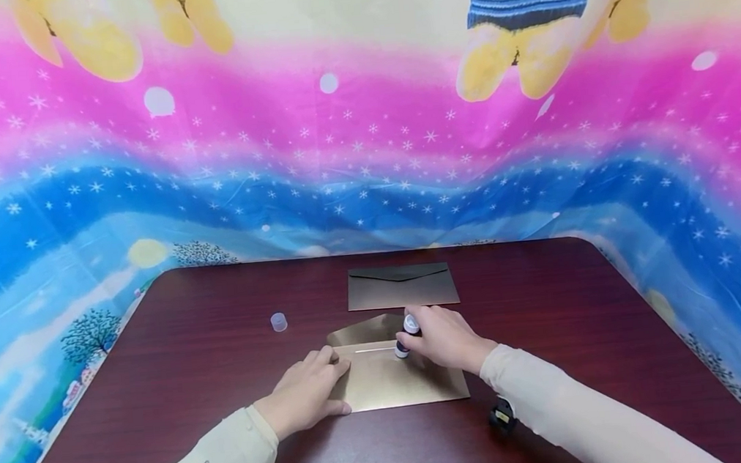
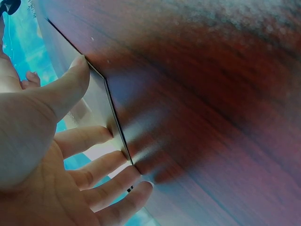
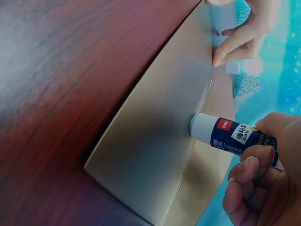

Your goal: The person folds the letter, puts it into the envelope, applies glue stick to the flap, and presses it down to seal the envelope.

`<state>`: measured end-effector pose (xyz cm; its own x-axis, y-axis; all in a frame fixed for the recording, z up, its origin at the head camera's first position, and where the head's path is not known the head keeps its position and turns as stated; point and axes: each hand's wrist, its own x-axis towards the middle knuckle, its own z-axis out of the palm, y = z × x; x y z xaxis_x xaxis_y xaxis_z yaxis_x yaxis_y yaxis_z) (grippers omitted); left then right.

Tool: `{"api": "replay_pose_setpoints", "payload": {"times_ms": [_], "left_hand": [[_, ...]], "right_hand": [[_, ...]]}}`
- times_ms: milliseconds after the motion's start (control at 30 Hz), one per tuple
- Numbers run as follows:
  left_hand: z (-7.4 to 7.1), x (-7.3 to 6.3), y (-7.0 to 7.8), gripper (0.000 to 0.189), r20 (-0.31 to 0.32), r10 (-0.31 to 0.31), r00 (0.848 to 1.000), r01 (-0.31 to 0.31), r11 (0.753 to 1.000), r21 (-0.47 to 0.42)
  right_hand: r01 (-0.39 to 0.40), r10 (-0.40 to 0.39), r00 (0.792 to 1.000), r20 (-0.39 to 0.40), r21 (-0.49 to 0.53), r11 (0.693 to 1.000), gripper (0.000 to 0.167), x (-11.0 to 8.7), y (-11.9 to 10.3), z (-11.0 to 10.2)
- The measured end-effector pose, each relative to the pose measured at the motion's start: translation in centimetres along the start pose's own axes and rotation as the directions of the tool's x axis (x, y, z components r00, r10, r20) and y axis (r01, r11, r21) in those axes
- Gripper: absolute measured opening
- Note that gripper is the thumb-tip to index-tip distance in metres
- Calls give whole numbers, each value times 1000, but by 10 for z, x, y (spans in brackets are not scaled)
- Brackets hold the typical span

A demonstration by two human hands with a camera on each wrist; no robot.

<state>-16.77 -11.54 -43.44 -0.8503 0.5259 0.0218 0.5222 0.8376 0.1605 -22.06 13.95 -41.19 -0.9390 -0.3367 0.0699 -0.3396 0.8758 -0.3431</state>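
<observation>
A gold envelope lies on the table with its pointed flap unfolded away from the person. My right hand grips a dark blue and white glue stick, its tip down on the envelope just below the flap fold. A pale shiny streak runs left from that tip along the fold. At the envelope's left edge rests my left hand, fingers spread and fairly straight; the left wrist view shows its thumb and fingertips along that edge.
Beyond the work lies a second, darker envelope with its flap down. A small translucent cap stands on the table to the left. Under the right sleeve is a black device with a yellow label. A printed cloth hangs behind the table.
</observation>
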Motion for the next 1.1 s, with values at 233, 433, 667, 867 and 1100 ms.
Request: {"api": "replay_pose_setpoints", "payload": {"times_ms": [233,433,667,867,1100], "left_hand": [[-1,-1,1,69,3,-1,1000,1,1000,-7],[-1,-1,1,69,1,0,1000,0,1000,-2],[0,-1,1,69,1,-1,1000,1,1000,-8],[0,-1,1,69,0,3,1000,-3,1000,-5],[-1,-1,1,69,3,0,1000,0,1000,-5]], "right_hand": [[-20,20,1000,5,12,1000,24,-4,8,-3],[-46,46,999,17,16,999,22,-7,14,-6],[-59,59,998,21,19,998,21,-10,19,-10],[-63,63,998,26,21,998,21,-12,25,-13],[-74,73,997,18,36,997,20,-13,29,-13]]}}
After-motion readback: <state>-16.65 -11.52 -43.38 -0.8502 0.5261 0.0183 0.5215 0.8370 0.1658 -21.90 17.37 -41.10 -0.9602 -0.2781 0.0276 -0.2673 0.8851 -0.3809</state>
